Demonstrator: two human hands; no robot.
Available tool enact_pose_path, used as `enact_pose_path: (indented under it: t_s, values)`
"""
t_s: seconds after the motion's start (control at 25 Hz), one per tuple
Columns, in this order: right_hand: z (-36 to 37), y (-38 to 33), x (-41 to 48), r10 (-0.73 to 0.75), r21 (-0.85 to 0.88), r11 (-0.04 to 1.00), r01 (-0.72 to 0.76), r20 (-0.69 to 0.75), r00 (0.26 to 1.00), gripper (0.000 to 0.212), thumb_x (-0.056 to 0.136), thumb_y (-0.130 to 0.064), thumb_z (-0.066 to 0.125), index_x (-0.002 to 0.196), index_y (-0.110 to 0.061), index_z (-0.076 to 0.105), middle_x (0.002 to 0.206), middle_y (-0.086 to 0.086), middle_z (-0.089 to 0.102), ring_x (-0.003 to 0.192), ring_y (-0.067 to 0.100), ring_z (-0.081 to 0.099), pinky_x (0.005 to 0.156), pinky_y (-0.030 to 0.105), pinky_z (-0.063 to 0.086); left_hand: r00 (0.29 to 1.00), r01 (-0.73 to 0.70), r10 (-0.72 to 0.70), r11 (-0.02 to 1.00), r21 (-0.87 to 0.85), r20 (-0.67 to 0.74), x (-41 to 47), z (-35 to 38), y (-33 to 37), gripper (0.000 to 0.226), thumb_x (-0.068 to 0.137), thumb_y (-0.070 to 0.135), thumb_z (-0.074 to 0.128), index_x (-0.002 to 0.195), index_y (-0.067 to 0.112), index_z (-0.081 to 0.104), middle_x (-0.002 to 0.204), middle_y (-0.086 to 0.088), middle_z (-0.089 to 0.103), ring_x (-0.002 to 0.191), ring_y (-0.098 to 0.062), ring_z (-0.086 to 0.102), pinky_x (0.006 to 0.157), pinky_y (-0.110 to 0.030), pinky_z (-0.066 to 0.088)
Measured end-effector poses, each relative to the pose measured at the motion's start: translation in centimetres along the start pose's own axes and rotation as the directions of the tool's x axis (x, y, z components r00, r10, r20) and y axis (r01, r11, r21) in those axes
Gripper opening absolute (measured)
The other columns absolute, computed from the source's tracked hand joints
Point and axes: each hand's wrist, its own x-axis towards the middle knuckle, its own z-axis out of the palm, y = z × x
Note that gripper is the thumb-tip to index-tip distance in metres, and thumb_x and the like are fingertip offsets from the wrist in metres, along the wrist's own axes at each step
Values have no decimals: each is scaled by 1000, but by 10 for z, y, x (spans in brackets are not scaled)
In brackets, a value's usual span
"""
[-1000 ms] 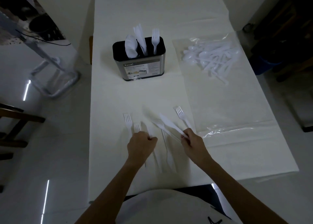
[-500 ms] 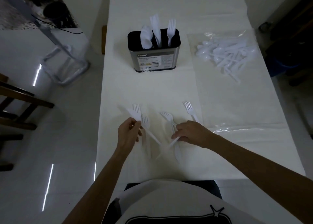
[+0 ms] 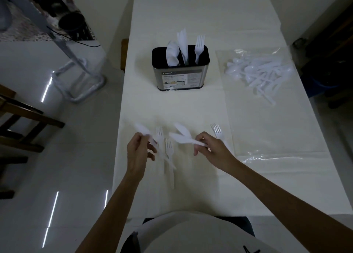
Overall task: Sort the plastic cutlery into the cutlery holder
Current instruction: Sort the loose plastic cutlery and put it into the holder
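low in the middle of the frame your left hand (image 3: 140,153) pinches one white piece (image 3: 143,131) between thumb and fingertips, lifted off the table (image 3: 191,195). just right of it your right hand (image 3: 212,149) grips two more pieces (image 3: 182,138) by their handles, their broad ends pointing toward the left of the frame. motion blur makes it hard to tell whether these are knives or spoons. between and just beside your hands, three forks (image 3: 168,147) lie loose on the cloth, not yet sorted. further up, at the centre of the frame, the cutlery holder (image 3: 180,76) stands upright with spoons in its left slot, knives in the middle and a fork on the right, so sorting has begun. in the upper right a clear bag (image 3: 267,128) carries a big heap of cutlery (image 3: 257,75), well apart from both hands. i judge the job to be at an early stage, with most of the pieces left to place
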Motion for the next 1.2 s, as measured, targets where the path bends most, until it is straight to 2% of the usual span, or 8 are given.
enact_pose_path:
  t_s: [0.12,0.2,0.48,0.6,0.76,0.92,1.08,1.2]
  values:
    - [5,-16,-2,178,269,949,-162,-34,983,14,95,-14,51,90,-11,65,83,-2,70,75,-1,59,68,8,42,980,-13,3,999,50,199,-6,21,9,16,92,8,55,85,-7,57,79,-19,62,62,-19,63,44,-27,49]
    - [11,-22,-9,259,390,894,-223,-42,965,18,96,-17,50,96,-19,68,83,-2,71,73,1,62,64,13,47,962,8,-21,999,50,272,-11,37,15,10,90,6,58,90,-3,62,81,-19,66,66,-23,67,50,-28,54]
    - [23,-29,-39,359,549,795,-258,-83,930,27,99,-24,42,109,-17,66,81,1,72,67,17,67,57,25,50,934,33,-62,996,86,352,-19,61,20,10,86,6,64,80,9,72,71,-4,70,66,-16,66,55,-28,55]
    - [20,-30,-46,422,670,665,-329,25,906,34,102,-30,32,114,-15,60,78,4,70,59,20,63,51,24,47,938,34,-78,990,137,337,-19,65,18,9,83,9,67,78,15,72,67,4,68,64,-10,62,56,-26,52]
    - [17,-29,-52,406,670,615,-416,183,895,42,102,-40,26,100,-11,58,55,-3,42,42,10,33,42,20,26,943,-8,-41,989,144,329,-15,71,17,3,80,14,72,82,13,71,89,4,66,72,-9,57,57,-19,47]
    - [15,-38,-53,334,639,663,-390,215,918,41,98,-44,35,66,-20,38,56,-5,23,44,10,20,42,19,19,925,-29,-18,992,119,379,-12,74,25,26,79,12,73,102,22,69,102,8,69,91,-14,65,73,-26,56]
    - [10,-37,-52,340,658,589,-469,325,882,40,99,-43,35,66,-21,37,55,-5,25,44,9,18,38,17,17,854,-104,24,987,125,520,-6,72,37,68,81,5,69,134,38,41,114,11,68,91,-13,70,84,-22,55]
    - [1,-36,-49,326,620,597,-509,392,860,34,100,-40,34,72,-22,39,55,-5,24,43,8,16,38,17,16,820,-104,25,989,106,572,-3,73,44,51,87,1,61,133,22,49,116,3,68,94,-17,71,81,-25,57]
